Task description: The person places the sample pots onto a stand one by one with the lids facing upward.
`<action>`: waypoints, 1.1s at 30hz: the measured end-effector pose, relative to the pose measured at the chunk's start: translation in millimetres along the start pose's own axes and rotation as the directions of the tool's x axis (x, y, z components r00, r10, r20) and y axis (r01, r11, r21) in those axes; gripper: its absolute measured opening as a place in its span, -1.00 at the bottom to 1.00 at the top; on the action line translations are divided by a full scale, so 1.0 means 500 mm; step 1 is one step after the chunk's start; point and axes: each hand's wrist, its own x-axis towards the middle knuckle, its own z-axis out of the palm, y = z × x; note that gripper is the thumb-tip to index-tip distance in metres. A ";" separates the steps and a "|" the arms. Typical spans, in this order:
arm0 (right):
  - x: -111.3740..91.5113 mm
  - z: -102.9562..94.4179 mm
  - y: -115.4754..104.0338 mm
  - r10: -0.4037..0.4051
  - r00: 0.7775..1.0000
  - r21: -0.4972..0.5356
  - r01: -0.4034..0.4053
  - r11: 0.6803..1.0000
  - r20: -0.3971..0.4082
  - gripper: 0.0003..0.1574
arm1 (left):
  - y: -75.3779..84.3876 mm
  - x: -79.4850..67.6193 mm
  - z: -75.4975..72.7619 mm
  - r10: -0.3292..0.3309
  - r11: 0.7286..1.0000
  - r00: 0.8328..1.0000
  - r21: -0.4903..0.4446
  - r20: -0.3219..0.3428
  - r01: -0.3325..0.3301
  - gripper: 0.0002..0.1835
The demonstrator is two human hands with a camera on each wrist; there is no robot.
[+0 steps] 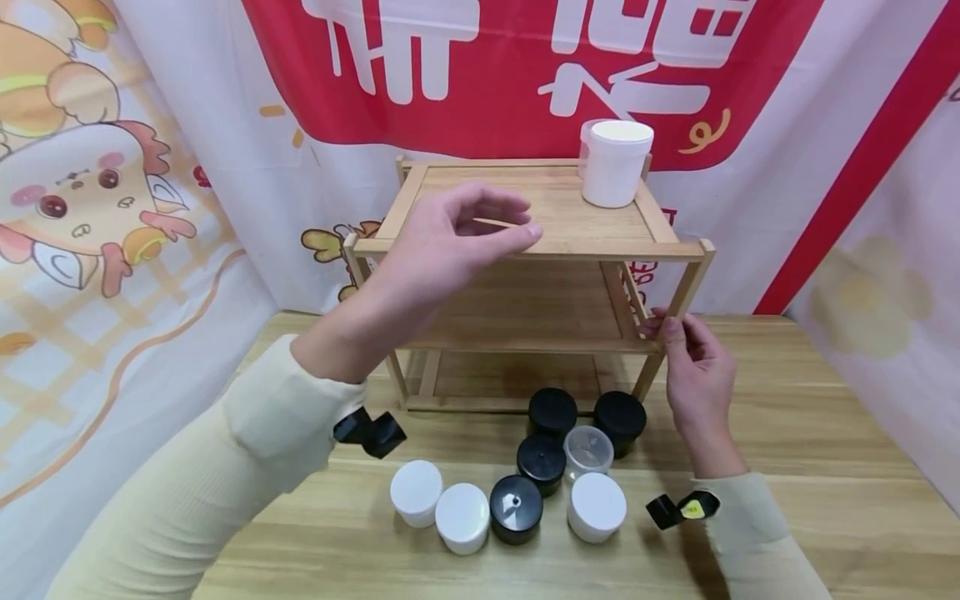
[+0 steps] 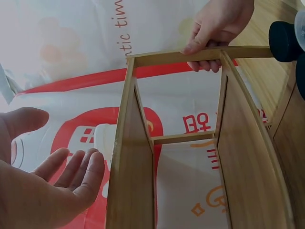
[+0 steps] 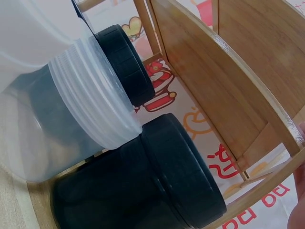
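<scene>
A three-tier wooden shelf (image 1: 517, 342) stands on the table. My left hand (image 1: 465, 242) hovers over the front left of its top board, fingers loosely bent and thumb apart, holding nothing. In the left wrist view that hand (image 2: 52, 176) is beside the shelf's top edge, palm empty. With thumb and fingers, my right hand (image 1: 697, 367) grips the shelf's front right post; the left wrist view also shows the right hand (image 2: 217, 28) around this post. A white jar (image 1: 617, 167) sits at the back right of the top board, partly covering a translucent container (image 1: 587, 137).
In front of the shelf stand several jars: black ones (image 1: 516, 508), white ones (image 1: 462, 518) and a clear one (image 1: 588, 450). Black jars (image 3: 143, 176) fill much of the right wrist view. A printed cloth (image 1: 337, 183) hangs behind the shelf.
</scene>
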 end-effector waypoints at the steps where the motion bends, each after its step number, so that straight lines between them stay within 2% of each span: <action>1: 0.000 0.000 0.000 -0.001 1.000 -0.007 0.001 1.000 0.001 -0.55 | -0.003 -0.003 -0.001 -0.005 1.000 1.000 -0.003 0.003 0.005 -0.60; 6: -0.001 -0.001 -0.001 0.017 1.000 -0.023 -0.017 1.000 0.005 -0.54 | -0.023 -0.018 -0.007 -0.032 0.999 0.999 -0.010 0.038 0.033 -0.58; 15: -0.001 -0.001 -0.001 0.044 0.999 -0.003 -0.044 0.999 0.008 -0.53 | -0.074 -0.040 -0.010 -0.060 0.998 0.993 -0.003 0.102 0.060 -0.67; 22: 0.003 -0.004 -0.002 0.011 1.000 0.020 -0.012 1.000 0.024 -0.56 | -0.105 -0.050 -0.013 -0.067 0.996 0.981 0.074 0.180 0.055 -0.64; 28: 0.003 -0.006 0.001 0.008 1.000 0.027 -0.009 1.000 0.021 -0.58 | -0.162 -0.049 -0.024 -0.101 0.992 0.967 0.102 0.234 0.078 -0.57; 33: 0.005 -0.008 0.000 0.011 1.000 -0.002 -0.011 1.000 0.023 -0.57 | -0.215 -0.069 -0.049 -0.130 0.989 0.958 0.104 0.256 0.107 -0.51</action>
